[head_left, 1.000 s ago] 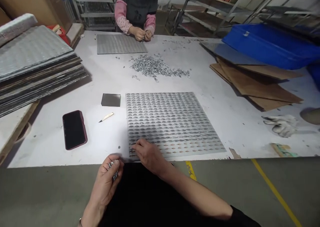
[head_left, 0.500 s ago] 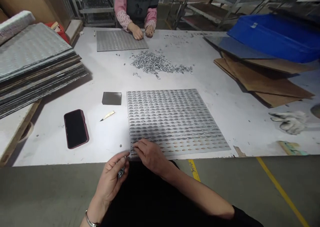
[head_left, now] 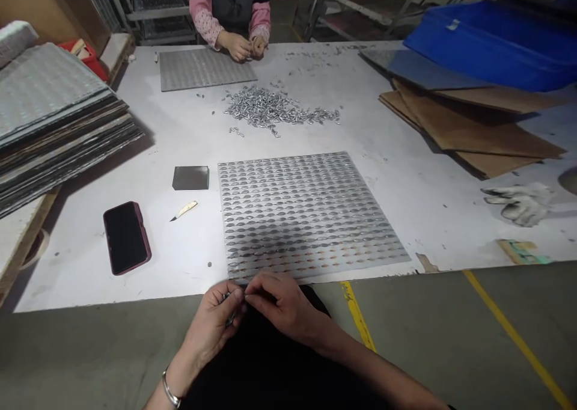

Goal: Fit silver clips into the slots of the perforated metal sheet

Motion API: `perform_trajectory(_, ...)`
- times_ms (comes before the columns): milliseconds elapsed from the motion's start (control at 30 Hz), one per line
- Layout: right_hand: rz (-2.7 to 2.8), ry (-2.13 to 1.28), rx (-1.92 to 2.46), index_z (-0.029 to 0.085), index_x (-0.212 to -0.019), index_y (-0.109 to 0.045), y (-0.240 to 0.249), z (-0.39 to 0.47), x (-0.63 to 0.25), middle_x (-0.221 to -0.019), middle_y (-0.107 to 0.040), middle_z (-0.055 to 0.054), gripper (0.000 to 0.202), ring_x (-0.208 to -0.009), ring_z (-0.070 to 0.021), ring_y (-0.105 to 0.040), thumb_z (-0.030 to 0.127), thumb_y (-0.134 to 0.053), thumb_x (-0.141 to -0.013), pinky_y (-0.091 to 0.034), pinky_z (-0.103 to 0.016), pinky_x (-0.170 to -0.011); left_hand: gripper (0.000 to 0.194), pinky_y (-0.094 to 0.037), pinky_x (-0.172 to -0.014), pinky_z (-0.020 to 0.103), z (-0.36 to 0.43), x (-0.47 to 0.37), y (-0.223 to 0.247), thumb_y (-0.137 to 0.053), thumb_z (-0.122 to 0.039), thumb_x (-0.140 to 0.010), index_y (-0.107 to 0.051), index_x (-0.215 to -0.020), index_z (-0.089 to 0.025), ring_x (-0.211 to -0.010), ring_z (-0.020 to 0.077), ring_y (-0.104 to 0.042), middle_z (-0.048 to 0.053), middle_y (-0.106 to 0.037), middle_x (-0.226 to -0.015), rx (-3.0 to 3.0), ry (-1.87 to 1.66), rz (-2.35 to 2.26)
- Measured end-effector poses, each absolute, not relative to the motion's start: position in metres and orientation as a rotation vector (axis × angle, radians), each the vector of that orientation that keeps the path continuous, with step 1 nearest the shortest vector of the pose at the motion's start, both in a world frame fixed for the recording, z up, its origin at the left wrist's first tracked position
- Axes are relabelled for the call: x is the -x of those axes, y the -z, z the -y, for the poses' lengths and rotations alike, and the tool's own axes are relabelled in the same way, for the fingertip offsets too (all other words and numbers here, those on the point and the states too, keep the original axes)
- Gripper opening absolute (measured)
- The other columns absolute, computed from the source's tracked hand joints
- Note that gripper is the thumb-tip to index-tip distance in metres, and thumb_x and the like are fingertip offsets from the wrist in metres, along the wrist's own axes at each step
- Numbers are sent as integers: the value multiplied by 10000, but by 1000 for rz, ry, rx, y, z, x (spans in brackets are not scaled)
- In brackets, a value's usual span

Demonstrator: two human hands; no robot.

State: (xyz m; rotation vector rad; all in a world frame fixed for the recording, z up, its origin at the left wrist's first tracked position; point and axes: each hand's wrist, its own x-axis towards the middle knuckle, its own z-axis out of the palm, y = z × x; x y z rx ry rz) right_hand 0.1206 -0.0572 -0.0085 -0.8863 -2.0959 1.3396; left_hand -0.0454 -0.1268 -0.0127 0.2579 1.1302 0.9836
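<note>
Left hand [head_left: 211,321]: grip clamped on metal pieces [head_left: 230,319]. Right hand [head_left: 285,308]: grip state unclear. Red bin [head_left: 96,67]: contains pale items [head_left: 79,47].

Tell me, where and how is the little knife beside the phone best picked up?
I'd grip the knife by its pale handle, coming from above and the right. It seems to lie flat on the table, its dark, pointed tip angled left towards the phone, so the handle end is the safer side.
</note>
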Motion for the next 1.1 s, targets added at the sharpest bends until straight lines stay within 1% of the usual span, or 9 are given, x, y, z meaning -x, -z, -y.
perform_trajectory(100,2126,-1060,1016,193,-831,-616,16,49,-117,-815,-648,-29,137,-772,-159,-609,215,-535,-940,-463,-275,-726,269,-200,-415,163,124,50,9,-715,-414,-813,-637,-836,-157,-513,54,-415,-2,-578,-694,-210,-1035,-1152)
perform_trajectory(233,2069,-834,1254,196,-795,-617,33,42,-105,-778,-664,-22,146,-744,-163,-625,216,-553,-924,-456,-269,-718,250,-308,-463,163,123,61,5,-732,-319,-786,-678,-966,-155,-600,77,-501,44,-639,-823,-162,-1097,-1158)
perform_trajectory(400,2161,-669,1380,202,-742,-604,43,43,-93,-742,-664,-7,175,-706,-154,-629,206,-560,-912,-429,-255,-668,258,-249,-415,159,126,67,4,-686,-357,-839,-620,-1024,-190,-504,60,-452,18,-638,-761,-217,-1069,-1162)
perform_trajectory(533,2262,-615,1505,200,-757,-566,39,43,-91,-763,-656,-9,144,-685,-164,-621,197,-570,-900,-405,-262,-614,186,-312,-467,160,130,64,9,-665,-348,-872,-556,-935,-211,-504,56,-461,-3,-637,-722,-246,-1099,-1144)
perform_trajectory(633,2255,-641,1537,188,-873,-571,33,41,-91,-782,-656,-17,55,-697,-177,-631,218,-616,-884,-427,-267,-624,197,-251,-430,155,131,64,14,-666,-358,-873,-547,-881,-201,-463,43,-421,-22,-601,-667,-284,-1115,-1126)
perform_trajectory(733,2285,-670,1400,190,-916,-588,23,36,-91,-829,-651,-25,49,-716,-160,-631,236,-576,-929,-441,-252,-637,228,-202,-409,148,130,67,16,-687,-378,-854,-558,-854,-190,-439,30,-375,-43,-552,-622,-254,-1116,-1159)
perform_trajectory(867,2429,-578,1203,207,-918,-639,18,26,-83,-895,-633,-30,179,-754,-131,-618,248,-483,-997,-418,-223,-609,269,-213,-418,143,129,71,14,-730,-389,-810,-557,-816,-183,-439,28,-365,-52,-524,-598,-194,-1137,-1195)
perform_trajectory(1033,2524,-517,1200,194,-824,-639,30,20,-72,-843,-617,-18,185,-685,-117,-590,225,-530,-971,-367,-230,-551,273,-214,-424,140,131,76,14,-742,-397,-795,-568,-792,-187,-454,35,-367,-51,-521,-594,-158,-1149,-1190)
perform_trajectory(1100,2529,-502,1205,187,-793,-622,34,21,-70,-827,-613,-21,192,-662,-116,-579,210,-534,-961,-355,-234,-541,233,-266,-453,136,132,78,16,-739,-381,-805,-615,-846,-188,-481,39,-392,-44,-538,-615,-124,-1145,-1185)
